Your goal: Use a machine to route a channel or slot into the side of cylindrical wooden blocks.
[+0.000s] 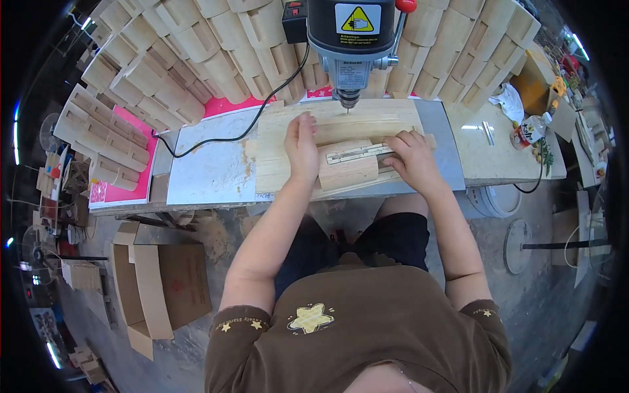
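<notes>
A curved light-wood block (pixel 347 174) lies on a wooden board (pixel 278 131) below the drill press (pixel 350 65). A narrow pale strip with dark slots (pixel 354 154) rests along the top of this block. My right hand (pixel 414 160) has its fingers curled over the strip's right end, with the thumb below it. At the block's left end stands my left hand (pixel 301 147), palm inward and fingers stretched forward; it appears to hold nothing. The thin drill bit (pixel 348 110) points down at the board, just beyond the block.
Stacks of similar slotted wood blocks (pixel 187 42) line the table's back and left. A black cable (pixel 252 128) runs across at left. A bottle (pixel 531 131) and a white cloth (pixel 509 103) are at right. On the floor, an opened cardboard box (pixel 160 288) stands at left.
</notes>
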`<state>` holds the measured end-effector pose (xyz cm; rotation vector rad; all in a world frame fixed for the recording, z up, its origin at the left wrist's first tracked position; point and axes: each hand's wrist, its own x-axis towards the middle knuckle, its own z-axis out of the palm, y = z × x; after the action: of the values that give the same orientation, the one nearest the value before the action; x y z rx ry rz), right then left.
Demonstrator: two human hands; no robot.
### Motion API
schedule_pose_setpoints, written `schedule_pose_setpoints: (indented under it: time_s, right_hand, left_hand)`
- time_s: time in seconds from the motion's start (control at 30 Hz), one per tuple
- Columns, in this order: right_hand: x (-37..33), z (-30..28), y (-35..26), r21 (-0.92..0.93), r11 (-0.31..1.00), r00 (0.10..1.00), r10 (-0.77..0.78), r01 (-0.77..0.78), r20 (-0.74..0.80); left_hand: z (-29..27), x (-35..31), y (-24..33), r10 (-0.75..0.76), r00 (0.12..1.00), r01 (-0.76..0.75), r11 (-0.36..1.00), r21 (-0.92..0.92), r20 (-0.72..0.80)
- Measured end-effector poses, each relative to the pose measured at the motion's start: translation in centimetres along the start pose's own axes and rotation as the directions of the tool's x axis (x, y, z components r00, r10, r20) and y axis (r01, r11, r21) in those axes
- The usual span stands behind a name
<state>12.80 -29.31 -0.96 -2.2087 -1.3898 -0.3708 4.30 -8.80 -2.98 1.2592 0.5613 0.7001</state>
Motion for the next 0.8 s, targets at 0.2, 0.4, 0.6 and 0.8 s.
schedule_pose_setpoints:
  time_s: [0.2, 0.4, 0.6, 0.8]
  right_hand:
    - [-0.7, 0.2, 0.1, 0.040, 0.999, 0.997, 0.029, -0.026, -0.076]
    - [0.7, 0.5, 2.1, -0.029, 0.994, 0.987, 0.105, -0.109, -0.120]
    - [3.8, 2.2, 4.0, -0.038, 0.992, 0.988, 0.119, -0.123, -0.098]
    - [4.7, 3.8, 2.4, 0.021, 0.994, 0.987, 0.108, -0.106, -0.121]
  left_hand:
    - [-1.7, -2.2, -2.4, 0.321, 0.934, -0.298, 0.942, 0.154, -0.156]
    - [-2.4, -6.3, -3.3, 0.499, 0.819, -0.573, 0.692, 0.440, 0.282]
    - [-3.2, -2.8, -2.9, 0.372, 0.858, -0.514, 0.619, 0.594, 0.354]
    - [-5.4, 0.0, -4.0, 0.385, 0.868, -0.491, 0.564, 0.664, 0.315]
